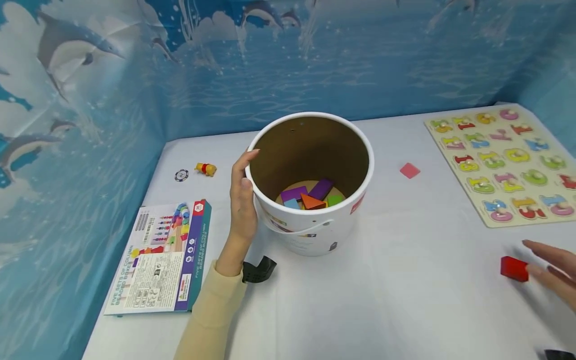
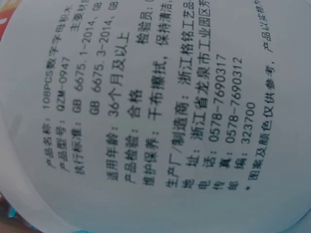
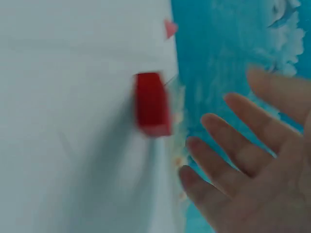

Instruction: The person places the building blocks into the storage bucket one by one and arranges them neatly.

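Bucket (image 1: pixel 315 220), white with a brown inner wall, stands upright near the middle of the white surface (image 1: pixel 405 300). Its white handle hangs down the front wall. My left hand (image 1: pixel 243 200) holds it at the left side of the rim, thumb on the outside wall and fingertips curled over the edge. In the left wrist view the bucket wall (image 2: pixel 155 116) fills the frame, showing only a printed label. Coloured blocks (image 1: pixel 310 196) lie on the bucket floor: purple, orange, blue, green.

Number puzzle board (image 1: pixel 506 165) lies flat at the far right of the surface, well apart from the bucket. Toy box (image 1: pixel 162 257) lies flat at the near left, beside my left sleeve.

My right hand (image 1: pixel 551 267) is at the near right edge, fingers straight and spread, gripping nothing. Red block (image 1: pixel 514 268) sits on the surface just beside those fingertips; whether they touch I cannot tell. The right wrist view is blurred: red block (image 3: pixel 152 104) left of my spread fingers (image 3: pixel 233 141).

Pink square piece (image 1: pixel 409 170) lies between bucket and puzzle board. Small yellow toy (image 1: pixel 205 169) and a round token (image 1: pixel 181 175) lie at the far left.
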`<state>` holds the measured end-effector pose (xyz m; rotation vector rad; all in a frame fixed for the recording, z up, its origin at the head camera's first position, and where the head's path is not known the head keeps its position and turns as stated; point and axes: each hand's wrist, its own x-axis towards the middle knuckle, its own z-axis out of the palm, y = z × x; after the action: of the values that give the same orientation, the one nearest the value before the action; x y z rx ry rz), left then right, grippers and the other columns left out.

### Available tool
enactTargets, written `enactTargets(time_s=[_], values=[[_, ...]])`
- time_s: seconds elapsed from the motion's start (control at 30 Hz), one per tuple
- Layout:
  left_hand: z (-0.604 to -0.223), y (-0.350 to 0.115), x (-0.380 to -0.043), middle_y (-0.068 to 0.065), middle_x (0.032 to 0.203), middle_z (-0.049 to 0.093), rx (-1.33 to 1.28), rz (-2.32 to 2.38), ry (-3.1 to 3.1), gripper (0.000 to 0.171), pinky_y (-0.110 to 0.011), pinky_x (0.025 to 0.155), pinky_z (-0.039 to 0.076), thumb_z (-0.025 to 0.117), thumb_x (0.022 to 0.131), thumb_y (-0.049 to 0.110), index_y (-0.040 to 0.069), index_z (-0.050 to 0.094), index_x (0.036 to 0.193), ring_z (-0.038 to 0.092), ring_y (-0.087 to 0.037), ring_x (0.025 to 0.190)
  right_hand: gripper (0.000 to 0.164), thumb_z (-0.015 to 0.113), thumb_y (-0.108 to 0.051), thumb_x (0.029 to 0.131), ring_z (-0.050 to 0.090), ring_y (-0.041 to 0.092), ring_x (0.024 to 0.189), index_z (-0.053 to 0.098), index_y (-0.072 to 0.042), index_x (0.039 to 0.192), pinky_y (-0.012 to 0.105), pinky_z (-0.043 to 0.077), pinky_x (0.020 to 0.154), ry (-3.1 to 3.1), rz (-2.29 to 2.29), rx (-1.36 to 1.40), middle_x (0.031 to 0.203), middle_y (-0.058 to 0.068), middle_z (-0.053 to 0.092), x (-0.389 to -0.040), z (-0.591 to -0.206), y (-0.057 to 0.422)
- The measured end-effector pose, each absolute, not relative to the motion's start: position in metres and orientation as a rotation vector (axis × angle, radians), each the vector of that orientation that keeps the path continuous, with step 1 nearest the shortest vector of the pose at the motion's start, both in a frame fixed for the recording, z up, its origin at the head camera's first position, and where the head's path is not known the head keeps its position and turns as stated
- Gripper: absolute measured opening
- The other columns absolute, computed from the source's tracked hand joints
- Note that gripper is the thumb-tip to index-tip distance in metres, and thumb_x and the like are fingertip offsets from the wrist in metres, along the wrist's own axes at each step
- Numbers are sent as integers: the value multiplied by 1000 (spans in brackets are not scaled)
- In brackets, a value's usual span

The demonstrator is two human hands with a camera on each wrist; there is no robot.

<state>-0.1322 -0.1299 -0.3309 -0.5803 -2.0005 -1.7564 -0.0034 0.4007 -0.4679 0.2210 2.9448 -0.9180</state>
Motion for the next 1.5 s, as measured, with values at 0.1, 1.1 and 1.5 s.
enactTargets(time_s=[0.1, 1.1, 1.5], values=[[-332, -131, -132, -6, 138, 31, -571, -1760, -2003, 71, -42, 102, 24, 28, 87, 59, 3, 32, 131, 23, -18, 129, 86, 65, -30, 80, -9, 33, 131, 9, -10, 143, 63, 0, 95, 2870, -869, 190, 143, 26, 7, 3, -462, 378], [-332, -130, -133, -5, 138, 30, -601, -1751, -2003, 72, -42, 102, 23, 27, 87, 60, 3, 33, 131, 22, -17, 129, 40, 63, -9, 81, 50, 8, 103, 55, -18, 119, 26, 49, 75, 2323, -1343, -869, 120, -2, 54, -52, -332, 188], [-334, -131, -133, -4, 138, 31, -579, -1727, -2014, 71, -42, 102, 25, 27, 87, 59, 4, 33, 131, 23, -16, 129, 34, 50, 10, 84, 47, 30, 112, 52, 4, 118, 30, 43, 89, 1955, -1897, -1170, 121, 18, 51, -120, -232, 120]])
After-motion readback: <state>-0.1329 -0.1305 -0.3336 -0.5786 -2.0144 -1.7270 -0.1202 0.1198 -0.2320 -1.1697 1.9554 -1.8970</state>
